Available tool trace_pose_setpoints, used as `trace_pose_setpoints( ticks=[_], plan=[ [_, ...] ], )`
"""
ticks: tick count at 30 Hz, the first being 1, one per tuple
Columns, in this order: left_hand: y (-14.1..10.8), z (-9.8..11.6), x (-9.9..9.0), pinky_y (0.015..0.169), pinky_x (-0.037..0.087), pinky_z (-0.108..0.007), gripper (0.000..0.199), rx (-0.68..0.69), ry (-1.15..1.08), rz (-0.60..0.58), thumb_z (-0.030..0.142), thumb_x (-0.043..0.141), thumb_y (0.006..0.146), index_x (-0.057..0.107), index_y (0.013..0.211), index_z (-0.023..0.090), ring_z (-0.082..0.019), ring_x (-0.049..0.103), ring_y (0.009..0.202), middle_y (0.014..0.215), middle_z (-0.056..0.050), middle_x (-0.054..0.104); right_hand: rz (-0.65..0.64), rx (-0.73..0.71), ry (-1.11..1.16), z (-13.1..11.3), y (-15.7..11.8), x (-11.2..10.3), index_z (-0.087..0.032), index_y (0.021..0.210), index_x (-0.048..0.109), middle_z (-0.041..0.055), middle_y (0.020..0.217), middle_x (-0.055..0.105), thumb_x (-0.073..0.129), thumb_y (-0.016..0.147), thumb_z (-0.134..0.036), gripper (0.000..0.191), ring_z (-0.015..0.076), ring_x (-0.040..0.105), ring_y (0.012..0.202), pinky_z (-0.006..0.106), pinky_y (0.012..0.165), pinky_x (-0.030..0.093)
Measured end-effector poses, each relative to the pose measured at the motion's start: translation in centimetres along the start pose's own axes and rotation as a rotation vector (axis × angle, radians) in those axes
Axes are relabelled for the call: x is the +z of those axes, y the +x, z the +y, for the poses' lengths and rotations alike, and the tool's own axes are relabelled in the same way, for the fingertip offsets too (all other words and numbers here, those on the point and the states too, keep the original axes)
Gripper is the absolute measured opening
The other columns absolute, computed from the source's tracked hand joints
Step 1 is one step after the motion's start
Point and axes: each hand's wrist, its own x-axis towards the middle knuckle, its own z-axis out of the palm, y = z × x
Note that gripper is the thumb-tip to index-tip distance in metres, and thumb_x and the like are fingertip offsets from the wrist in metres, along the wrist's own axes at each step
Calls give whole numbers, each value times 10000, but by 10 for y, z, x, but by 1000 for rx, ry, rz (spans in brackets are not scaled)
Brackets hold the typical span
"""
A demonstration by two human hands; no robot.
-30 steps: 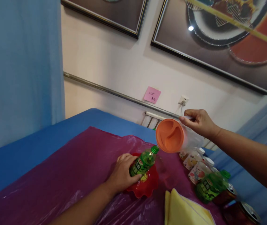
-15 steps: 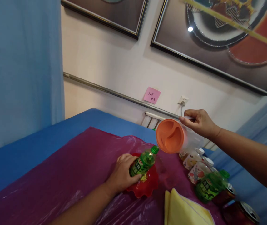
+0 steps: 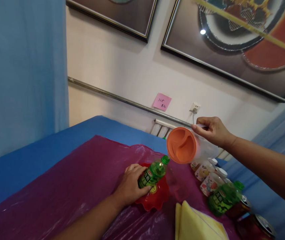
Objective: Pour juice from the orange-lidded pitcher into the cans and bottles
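My left hand is wrapped round a green plastic bottle with a dark label. The bottle leans to the right over a red scalloped dish, and its mouth has no cap that I can see. Up and to the right, my right hand is closed on the handle of a clear pitcher. The pitcher is tipped left, its orange lid facing me, with the lid's lower edge close to the bottle's mouth. Whether liquid flows between them is too small to tell.
A folded yellow cloth lies at the front. Several bottles with white caps, another green bottle and two cans line the right side. Purple plastic sheeting covers the blue surface. Blue curtains hang on both sides.
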Motion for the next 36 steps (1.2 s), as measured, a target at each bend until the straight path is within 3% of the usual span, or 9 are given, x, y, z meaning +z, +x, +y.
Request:
trace_pose_setpoints(
  ticks=[36],
  plan=[
    [-1,5,-4,1014,421,-454,550,9,-12,-17,306,841,661,664,1171,200,-308,576,1125,1159,-72,719,-18,-3,-12,-4,3,-1,-233,561,333,-38,531,304,572,862,-518,478,114,307,520,282,501,248]
  ],
)
